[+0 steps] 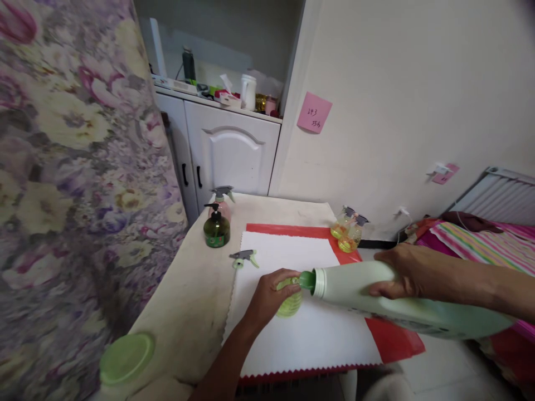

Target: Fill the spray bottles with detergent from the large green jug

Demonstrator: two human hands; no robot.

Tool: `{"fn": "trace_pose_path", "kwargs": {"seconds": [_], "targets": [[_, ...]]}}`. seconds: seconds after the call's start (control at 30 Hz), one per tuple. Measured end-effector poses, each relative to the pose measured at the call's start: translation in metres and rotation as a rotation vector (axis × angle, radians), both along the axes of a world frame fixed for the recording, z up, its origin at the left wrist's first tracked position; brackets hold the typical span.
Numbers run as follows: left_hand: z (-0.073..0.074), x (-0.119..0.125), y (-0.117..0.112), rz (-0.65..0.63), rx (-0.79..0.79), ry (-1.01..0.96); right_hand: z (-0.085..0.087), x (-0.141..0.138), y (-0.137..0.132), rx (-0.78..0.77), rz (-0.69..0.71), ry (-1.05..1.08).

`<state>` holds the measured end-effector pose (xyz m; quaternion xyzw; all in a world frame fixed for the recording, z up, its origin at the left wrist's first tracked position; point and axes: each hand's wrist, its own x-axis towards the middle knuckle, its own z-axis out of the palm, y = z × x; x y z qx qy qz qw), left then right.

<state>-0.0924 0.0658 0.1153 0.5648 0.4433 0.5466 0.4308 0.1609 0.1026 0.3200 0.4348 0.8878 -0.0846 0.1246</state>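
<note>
My left hand (270, 295) is closed round the neck of a small ribbed yellow-green spray bottle (289, 307), which stands upright on a white sheet (309, 340) without its spray head. My right hand (399, 273) grips a large pale green detergent bottle (349, 283), tipped almost level. The detergent bottle's green spout (307, 280) meets the small bottle's mouth; my fingers partly hide that spot, and I cannot tell whether liquid flows. A loose grey and green trigger spray head (247, 258) lies at the sheet's left edge.
A dark green pump bottle (216, 231) and a pink spray bottle (221, 207) stand at the table's back left. Two spray bottles with yellow liquid (348, 236) stand back right. A green round lid (127, 358) is front left. A red sheet (395, 340) lies beneath the white one.
</note>
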Motion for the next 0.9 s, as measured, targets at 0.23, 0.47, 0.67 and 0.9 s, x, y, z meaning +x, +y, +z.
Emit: {"fn": "trace_pose_path", "kwargs": {"seconds": [0.23, 0.47, 0.67, 0.9], "targets": [[-0.003, -0.0004, 0.0, 0.0, -0.002, -0.01, -0.0001, 0.0005, 0.0005, 0.014, -0.014, -0.011], [-0.0028, -0.0004, -0.0004, -0.002, -0.003, -0.009, -0.0016, 0.0041, 0.0014, 0.007, -0.024, 0.012], [-0.0009, -0.0002, -0.0002, -0.008, -0.009, -0.02, -0.0052, 0.0051, 0.0041, 0.014, -0.01, 0.065], [0.0004, -0.0004, -0.0005, -0.013, -0.012, -0.025, -0.0066, 0.0072, 0.0056, 0.03, -0.008, 0.06]]}}
